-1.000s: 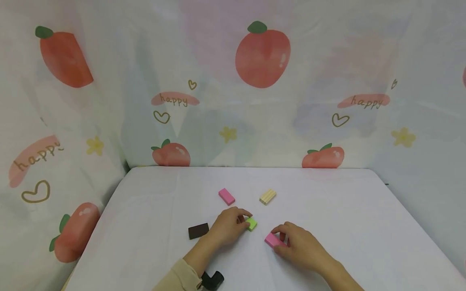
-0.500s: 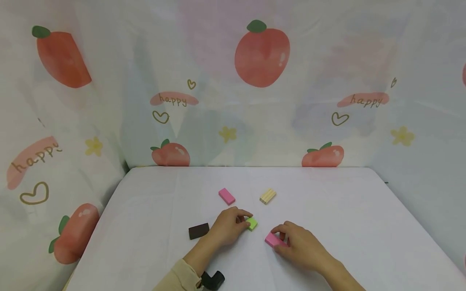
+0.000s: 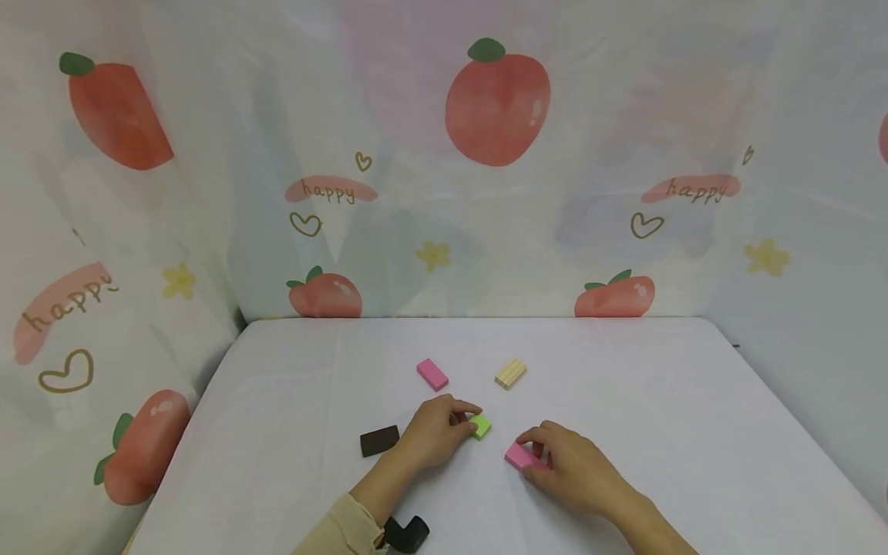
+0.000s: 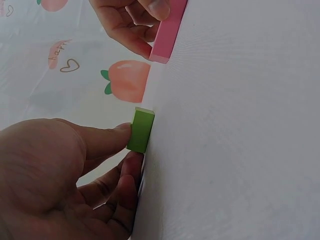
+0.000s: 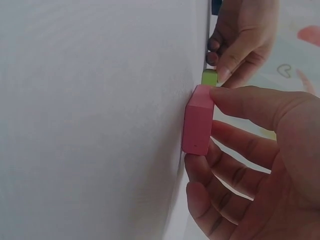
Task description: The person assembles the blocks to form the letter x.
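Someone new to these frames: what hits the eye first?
Likely the big red fruit print at top centre of the backdrop. Below it, on the white table, the left hand pinches a bright green block and the right hand a pink block. Beyond them lie a second pink block and a pale yellow block.

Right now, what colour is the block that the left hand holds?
The block is green; the left wrist view shows it best.
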Motion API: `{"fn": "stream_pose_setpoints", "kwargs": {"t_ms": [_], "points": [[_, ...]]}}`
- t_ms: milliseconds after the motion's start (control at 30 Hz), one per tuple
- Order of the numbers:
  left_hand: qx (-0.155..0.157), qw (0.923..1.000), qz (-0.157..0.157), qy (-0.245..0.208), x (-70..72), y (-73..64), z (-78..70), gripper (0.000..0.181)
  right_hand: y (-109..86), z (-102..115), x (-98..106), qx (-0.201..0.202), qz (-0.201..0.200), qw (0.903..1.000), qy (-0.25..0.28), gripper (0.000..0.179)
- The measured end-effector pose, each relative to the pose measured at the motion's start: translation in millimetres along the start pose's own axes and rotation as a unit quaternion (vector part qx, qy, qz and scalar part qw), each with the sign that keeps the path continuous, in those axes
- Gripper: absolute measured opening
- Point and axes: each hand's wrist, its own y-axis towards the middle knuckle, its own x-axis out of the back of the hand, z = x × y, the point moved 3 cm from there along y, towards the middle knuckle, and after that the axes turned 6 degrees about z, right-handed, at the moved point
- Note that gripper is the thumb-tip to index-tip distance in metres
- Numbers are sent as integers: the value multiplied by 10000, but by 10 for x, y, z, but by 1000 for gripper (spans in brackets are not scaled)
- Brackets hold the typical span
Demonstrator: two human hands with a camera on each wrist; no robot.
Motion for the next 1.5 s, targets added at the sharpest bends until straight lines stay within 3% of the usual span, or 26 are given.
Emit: {"fn": "stream_pose_setpoints", "kwargs": {"t_ms": [567,1100,1500], "points": [[75,9999,64,-34,-24,2,17,24,28,21,-28,-128,46,9999,-10,31],[96,9999,69,13,-8,13,4,25,45,46,-10,271,-206,9993,-126,32],[36,9999,80,-50,7,24,16,25,65,57,-19,166,-177,9997,-73,31]]}}
